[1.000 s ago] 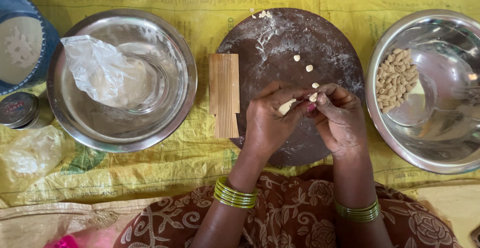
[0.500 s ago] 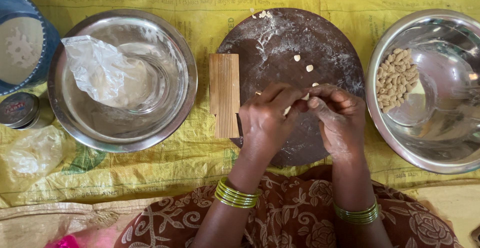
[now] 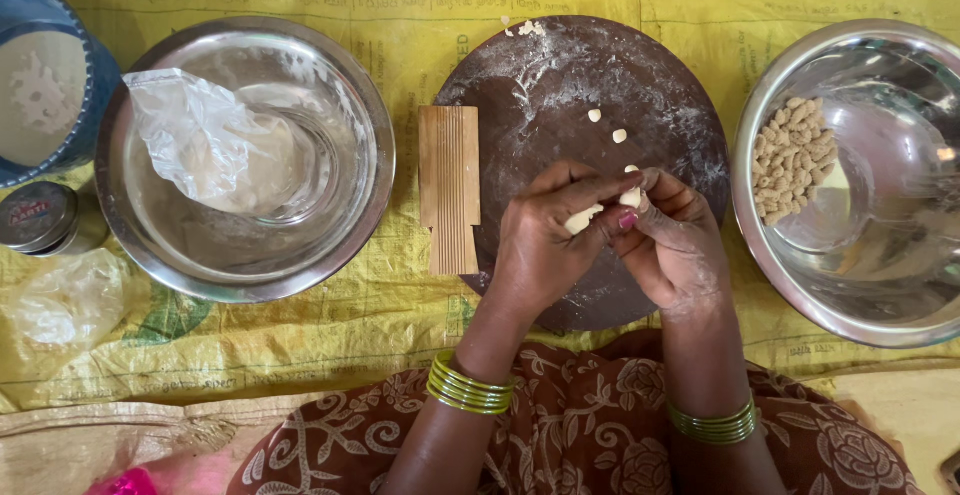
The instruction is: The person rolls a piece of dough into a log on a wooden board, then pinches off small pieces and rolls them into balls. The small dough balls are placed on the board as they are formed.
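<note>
Nearest the camera, a brown patterned garment [image 3: 590, 435] is seen across the lap, with green bangles [image 3: 468, 387] worn on the left wrist and more on the right wrist. Just beyond, both hands are brought together over the near part of a round dark board [image 3: 560, 85] dusted with flour. A pale strip of dough [image 3: 583, 219] is pinched in the left hand [image 3: 540, 250], and its other end is nipped by the fingertips of the right hand [image 3: 672, 250]; both hands are closed on it. Three small dough pieces [image 3: 619, 136] are laid on the board just beyond the fingers. A ridged wooden paddle [image 3: 449, 187] is set at the board's left edge. To the right, a steel bowl [image 3: 880, 295] holding shaped dough bits [image 3: 793, 155] is placed; to the left, a second steel bowl [image 3: 340, 85] containing a crumpled plastic bag [image 3: 200, 135]. Everything is spread on a yellow woven sheet [image 3: 330, 335], with a blue container [image 3: 40, 85] at far left.
</note>
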